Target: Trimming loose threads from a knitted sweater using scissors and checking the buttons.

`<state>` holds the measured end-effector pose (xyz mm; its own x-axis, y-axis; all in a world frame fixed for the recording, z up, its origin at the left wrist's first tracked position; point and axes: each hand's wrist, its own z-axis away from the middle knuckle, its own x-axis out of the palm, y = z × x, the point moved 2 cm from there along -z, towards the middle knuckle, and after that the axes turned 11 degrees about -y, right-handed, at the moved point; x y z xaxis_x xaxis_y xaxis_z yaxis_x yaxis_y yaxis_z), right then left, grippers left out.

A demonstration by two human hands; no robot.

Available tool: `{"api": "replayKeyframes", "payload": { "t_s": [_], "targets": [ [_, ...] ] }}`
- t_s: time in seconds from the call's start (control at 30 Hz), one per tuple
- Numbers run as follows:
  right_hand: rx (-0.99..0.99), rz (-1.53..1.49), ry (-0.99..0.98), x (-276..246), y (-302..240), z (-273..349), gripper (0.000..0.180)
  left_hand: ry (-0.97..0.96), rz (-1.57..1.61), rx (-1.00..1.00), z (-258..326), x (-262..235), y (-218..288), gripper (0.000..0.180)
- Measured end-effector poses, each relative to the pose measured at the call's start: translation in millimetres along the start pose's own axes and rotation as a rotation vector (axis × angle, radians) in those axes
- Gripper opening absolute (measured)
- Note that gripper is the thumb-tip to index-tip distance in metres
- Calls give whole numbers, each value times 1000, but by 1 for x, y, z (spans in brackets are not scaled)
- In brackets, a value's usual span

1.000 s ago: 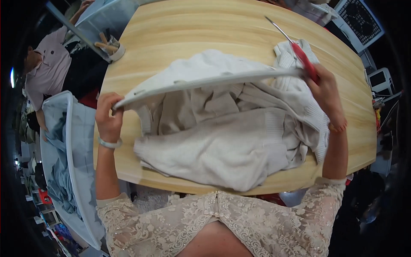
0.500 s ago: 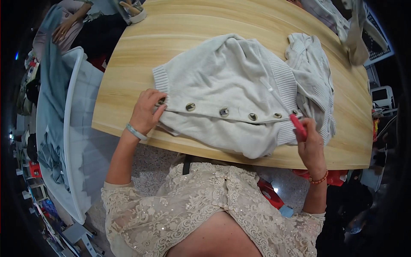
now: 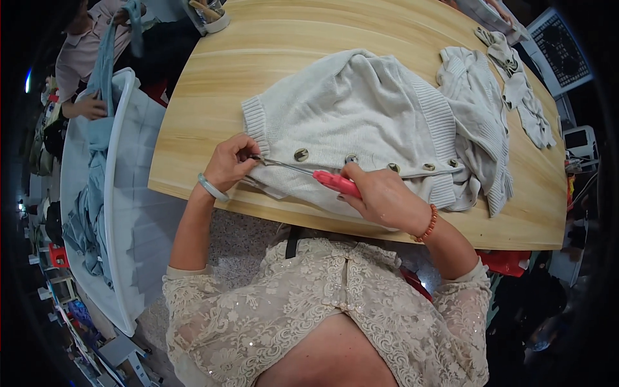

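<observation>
My left hand point(image 3: 231, 161) pinches cardigan point(image 3: 361, 122) hem taut, at 9 o'clock of buttons | right hand point(image 3: 380, 197) grips red-handled snips point(image 3: 309, 174), tips aimed at that pinch | cardigan lies flat on surface point(image 3: 213, 84) for steadiness.

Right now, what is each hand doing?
Left hand: pinching the cardigan hem.
Right hand: closed on the red-handled snips.

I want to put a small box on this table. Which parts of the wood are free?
The wooden table is bare left of the cream cardigan and along the far edge behind it. A thin strip shows at the near right edge. The middle and right are crowded with the cardigan and another knit garment.
</observation>
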<state>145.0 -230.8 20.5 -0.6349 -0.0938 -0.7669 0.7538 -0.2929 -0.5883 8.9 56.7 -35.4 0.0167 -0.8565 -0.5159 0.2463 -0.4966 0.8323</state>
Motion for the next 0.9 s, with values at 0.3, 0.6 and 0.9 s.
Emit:
{"api": "replayKeyframes", "payload": {
  "t_s": [0.3, 0.6, 0.9],
  "targets": [
    [139, -77, 6, -15, 10, 49, 32, 173, -250, 335, -11, 50, 57, 32],
    [318, -22, -110, -16, 12, 84, 32, -138, -86, 137, -38, 60, 45, 22],
    [230, -168, 40, -9, 27, 98, 31, 165, -629, 522, -28, 80, 86, 28]
  ]
}}
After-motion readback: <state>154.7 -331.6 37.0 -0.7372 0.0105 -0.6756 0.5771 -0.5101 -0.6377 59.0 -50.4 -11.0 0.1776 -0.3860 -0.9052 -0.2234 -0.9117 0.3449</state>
